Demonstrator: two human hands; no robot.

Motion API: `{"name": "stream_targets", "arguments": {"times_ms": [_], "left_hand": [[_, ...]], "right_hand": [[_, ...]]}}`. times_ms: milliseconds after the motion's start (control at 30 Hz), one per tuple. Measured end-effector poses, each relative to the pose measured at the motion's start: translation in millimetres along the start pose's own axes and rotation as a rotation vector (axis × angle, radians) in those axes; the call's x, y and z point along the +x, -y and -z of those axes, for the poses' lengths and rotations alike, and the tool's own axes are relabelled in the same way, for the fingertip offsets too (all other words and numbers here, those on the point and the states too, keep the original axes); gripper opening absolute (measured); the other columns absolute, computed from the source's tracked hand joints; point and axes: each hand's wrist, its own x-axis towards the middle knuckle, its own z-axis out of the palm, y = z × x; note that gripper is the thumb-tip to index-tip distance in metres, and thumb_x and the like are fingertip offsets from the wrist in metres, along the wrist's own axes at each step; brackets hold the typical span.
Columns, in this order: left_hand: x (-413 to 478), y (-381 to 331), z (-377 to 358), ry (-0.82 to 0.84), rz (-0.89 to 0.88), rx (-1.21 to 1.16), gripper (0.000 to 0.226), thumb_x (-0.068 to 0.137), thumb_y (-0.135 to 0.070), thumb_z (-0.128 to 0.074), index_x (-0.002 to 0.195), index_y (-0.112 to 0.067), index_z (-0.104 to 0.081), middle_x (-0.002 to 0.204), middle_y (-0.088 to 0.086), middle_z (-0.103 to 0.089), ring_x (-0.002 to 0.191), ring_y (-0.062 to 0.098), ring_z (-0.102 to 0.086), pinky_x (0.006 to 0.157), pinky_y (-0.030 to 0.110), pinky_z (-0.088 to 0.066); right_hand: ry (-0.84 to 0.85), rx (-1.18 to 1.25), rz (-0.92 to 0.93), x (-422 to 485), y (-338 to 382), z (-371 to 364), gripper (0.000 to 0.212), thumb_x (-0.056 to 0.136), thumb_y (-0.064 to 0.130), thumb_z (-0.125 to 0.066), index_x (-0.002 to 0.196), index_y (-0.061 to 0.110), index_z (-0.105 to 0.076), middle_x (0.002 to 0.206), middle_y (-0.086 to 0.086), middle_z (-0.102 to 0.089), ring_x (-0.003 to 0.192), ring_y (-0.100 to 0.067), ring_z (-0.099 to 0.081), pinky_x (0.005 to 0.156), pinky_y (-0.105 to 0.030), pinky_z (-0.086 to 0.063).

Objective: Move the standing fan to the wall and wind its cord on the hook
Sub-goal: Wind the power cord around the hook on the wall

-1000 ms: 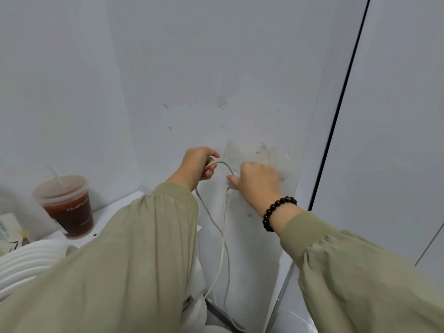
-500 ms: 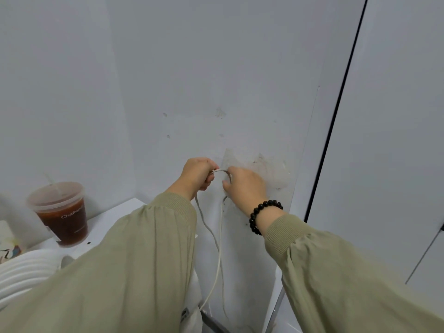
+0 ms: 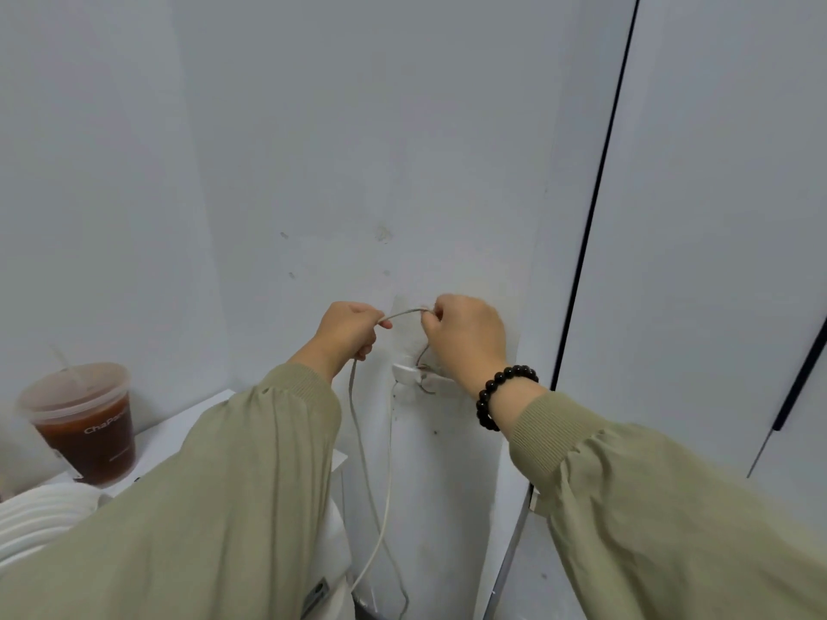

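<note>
A: How does the cord lie relative to the hook?
B: A short span runs nearly level between the two fists, just above the hook. The left grip is curled round one end and the right grip pinches the other, close to the wall. The hook sits right under the right grip, so that one is nearer.
A: And the slack?
B: Two strands drop past the hook toward what looks like the fan, by the wall, mostly hidden by the left sleeve.
A: Room to work?
B: I'd bring the span down over the hook. There's bare wall above, the counter and a cup well off left, and a dark door seam to the right
</note>
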Motion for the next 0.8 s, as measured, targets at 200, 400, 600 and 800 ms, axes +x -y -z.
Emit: {"name": "stream_targets", "arguments": {"times_ms": [200, 400, 600, 800], "left_hand": [[1, -30, -4, 0.081, -0.070, 0.134, 0.026, 0.092, -0.017, -0.052, 0.072, -0.007, -0.067, 0.053, 0.006, -0.040, 0.045, 0.017, -0.035, 0.045, 0.023, -0.029], [-8, -59, 0, 0.091, -0.137, 0.152, 0.038, 0.096, -0.027, -0.046, 0.071, -0.007, -0.065, 0.052, 0.003, -0.042, 0.045, 0.016, -0.037, 0.046, 0.023, -0.032], [-30, -82, -11, 0.132, -0.202, 0.351, 0.044, 0.097, -0.030, -0.044, 0.063, -0.010, -0.063, 0.049, 0.002, -0.036, 0.043, 0.015, -0.031, 0.043, 0.021, -0.030], [-45, -99, -29, 0.145, -0.241, 0.286, 0.048, 0.099, -0.031, -0.036, 0.064, -0.009, -0.060, 0.051, 0.004, -0.039, 0.045, 0.017, -0.034, 0.048, 0.023, -0.032]], "right_hand": [[-0.053, -0.072, 0.045, -8, -8, 19, 0.026, 0.091, 0.020, -0.045, 0.075, 0.005, -0.057, 0.063, -0.007, -0.055, 0.061, -0.025, -0.045, 0.049, -0.029, -0.029], [-0.159, 0.043, -0.035, 2, -6, 51, 0.031, 0.089, 0.023, -0.047, 0.069, 0.003, -0.058, 0.062, -0.009, -0.055, 0.061, -0.026, -0.048, 0.052, -0.031, -0.036], [-0.278, 0.187, -0.152, -20, -15, 74, 0.020, 0.086, 0.018, -0.049, 0.077, 0.006, -0.061, 0.069, -0.007, -0.063, 0.065, -0.024, -0.054, 0.058, -0.031, -0.043], [-0.347, 0.494, -0.413, -4, -38, 107, 0.039, 0.083, 0.015, -0.051, 0.050, 0.016, -0.030, 0.049, -0.001, -0.027, 0.048, -0.020, -0.022, 0.048, -0.026, -0.019]]}}
